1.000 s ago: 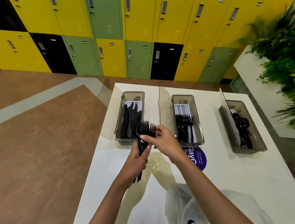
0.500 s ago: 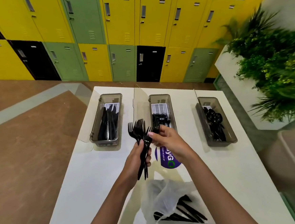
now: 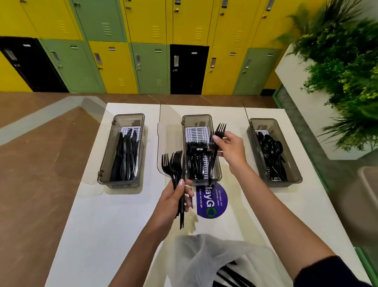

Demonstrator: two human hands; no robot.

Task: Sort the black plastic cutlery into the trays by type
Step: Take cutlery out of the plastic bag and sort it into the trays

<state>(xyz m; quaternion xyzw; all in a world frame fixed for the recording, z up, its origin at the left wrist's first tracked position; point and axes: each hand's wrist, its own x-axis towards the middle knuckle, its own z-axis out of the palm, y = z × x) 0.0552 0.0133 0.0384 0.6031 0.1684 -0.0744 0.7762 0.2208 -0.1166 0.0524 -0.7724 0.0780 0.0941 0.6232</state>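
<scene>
Over the middle tray (image 3: pixel 196 117), which already holds sorted forks (image 3: pixel 196 163), the right hand (image 3: pixel 230 150) pinches one fork (image 3: pixel 219 130) between thumb and fingertips, seemingly to drop it in, while left of that tray the left hand (image 3: pixel 171 202) clamps curled fingers on the waiting bunch of forks (image 3: pixel 174 165).

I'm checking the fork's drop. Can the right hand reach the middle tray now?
Likely yes: the right hand, pinching a fork, is at the right rim of the middle tray, whose top is open.

I can't tell the types of cutlery (image 3: pixel 235 280) veiled inside the plastic bag (image 3: pixel 204 260), which the bottom edge cuts off, the purple sticker (image 3: pixel 213 206) is partly hidden behind the middle tray (image 3: pixel 197 119), and the plant (image 3: pixel 350 76) at right is blurred.
</scene>
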